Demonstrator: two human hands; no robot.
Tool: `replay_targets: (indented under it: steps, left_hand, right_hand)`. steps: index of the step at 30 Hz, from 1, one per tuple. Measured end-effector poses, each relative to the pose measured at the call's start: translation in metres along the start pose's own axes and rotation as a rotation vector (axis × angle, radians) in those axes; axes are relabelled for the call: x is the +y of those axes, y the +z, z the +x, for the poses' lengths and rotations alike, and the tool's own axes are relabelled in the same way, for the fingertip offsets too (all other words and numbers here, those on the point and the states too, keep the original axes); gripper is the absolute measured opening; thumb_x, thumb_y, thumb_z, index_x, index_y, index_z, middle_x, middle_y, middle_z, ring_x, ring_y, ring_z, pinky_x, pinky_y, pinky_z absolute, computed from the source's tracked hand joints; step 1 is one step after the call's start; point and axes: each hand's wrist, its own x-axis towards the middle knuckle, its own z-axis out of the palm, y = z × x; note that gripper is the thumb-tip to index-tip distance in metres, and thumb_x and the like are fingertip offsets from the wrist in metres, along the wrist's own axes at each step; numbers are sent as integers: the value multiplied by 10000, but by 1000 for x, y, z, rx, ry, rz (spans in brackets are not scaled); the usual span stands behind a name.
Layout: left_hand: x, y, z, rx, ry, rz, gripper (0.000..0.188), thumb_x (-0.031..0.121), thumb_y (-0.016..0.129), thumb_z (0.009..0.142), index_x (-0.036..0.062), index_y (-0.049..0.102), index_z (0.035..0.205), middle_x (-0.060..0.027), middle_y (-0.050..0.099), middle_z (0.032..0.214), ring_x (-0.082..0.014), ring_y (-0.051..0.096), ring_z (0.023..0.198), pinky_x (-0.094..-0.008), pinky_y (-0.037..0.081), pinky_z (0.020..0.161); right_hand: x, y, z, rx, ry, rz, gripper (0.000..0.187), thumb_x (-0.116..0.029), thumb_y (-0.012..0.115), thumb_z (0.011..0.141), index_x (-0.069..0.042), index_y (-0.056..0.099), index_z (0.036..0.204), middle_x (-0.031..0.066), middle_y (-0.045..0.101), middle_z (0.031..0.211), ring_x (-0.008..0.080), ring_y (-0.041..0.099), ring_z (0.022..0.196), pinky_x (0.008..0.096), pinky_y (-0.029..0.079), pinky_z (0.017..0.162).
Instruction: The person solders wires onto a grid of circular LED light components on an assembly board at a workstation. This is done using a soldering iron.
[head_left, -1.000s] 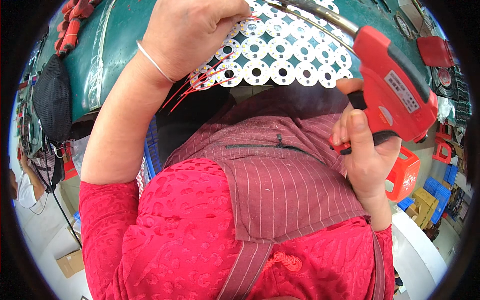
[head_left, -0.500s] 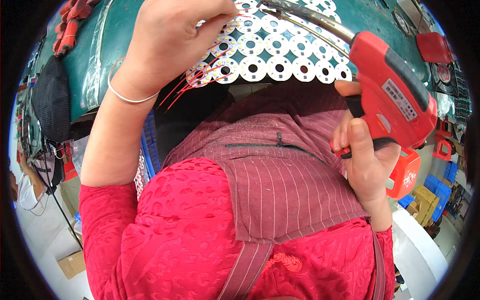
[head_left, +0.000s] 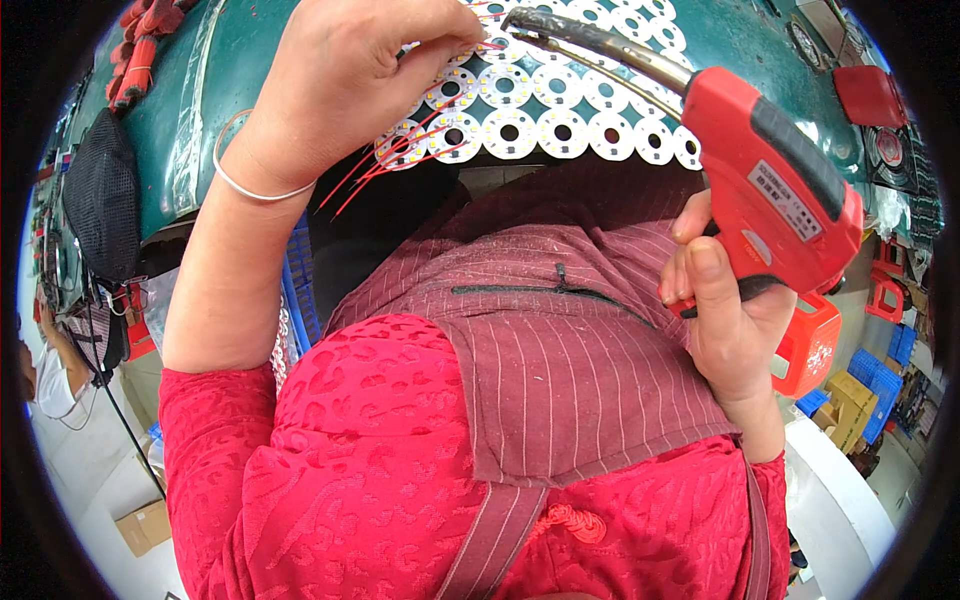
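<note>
At the table's near edge lie rows of white ring-shaped LED boards [head_left: 509,153], with small yellow chips on many of them. My left hand [head_left: 350,85] is over the left boards, its fingertips pinched on a thin red wire [head_left: 492,45]. More red wires [head_left: 350,190] trail from the boards at the near left corner and overhang the edge. In my right hand [head_left: 735,320] is a red and black soldering gun [head_left: 775,175], fingers wrapped round its handle. Its dark tip [head_left: 515,20] points left, close to the left fingertips. Whether it touches a board I cannot tell.
Bundles of red wire [head_left: 135,70] lie on the green table [head_left: 160,150] at the far left. A black mesh-covered object [head_left: 103,195] stands at the left edge. To the right are a red box [head_left: 868,97], a red stool [head_left: 808,345] and blue crates [head_left: 878,385].
The soldering gun has moved left and slightly nearer to me, bringing its tip closer to my left fingertips. My left hand has shifted a little to the right, still pinched.
</note>
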Motion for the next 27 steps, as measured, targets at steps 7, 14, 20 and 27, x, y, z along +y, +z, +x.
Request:
replay_targets:
  steps: [7,14,20,27]
  left_hand:
    - [-3,2,-3,8,8,2,154,26,765,636,91,694,756,-50,546,704,-272,528,728,-367,437,682]
    - [-2,2,-2,1,-9,2,140,22,769,654,83,692,753,-54,545,703,-272,524,722,-364,433,676]
    - [-1,2,-2,10,-5,-5,137,20,768,651,80,692,748,-53,535,696,-269,519,720,-360,432,675]
    - [-2,1,-2,5,-2,-6,139,16,761,646,81,695,750,-50,532,694,-266,518,721,-361,434,678]
  right_hand:
    - [2,6,6,55,-74,63,326,-32,642,914,33,567,1225,145,663,1160,58,577,667,197,481,572]
    - [7,4,4,56,-70,36,254,-19,633,920,27,596,1168,102,681,1086,51,567,657,196,467,564]
    - [3,0,5,-51,-26,-82,214,-94,579,969,65,535,1104,205,598,1129,91,515,618,266,495,561]
    - [-1,5,8,71,-91,31,355,-3,634,901,47,538,1239,165,667,1133,67,576,657,198,480,550]
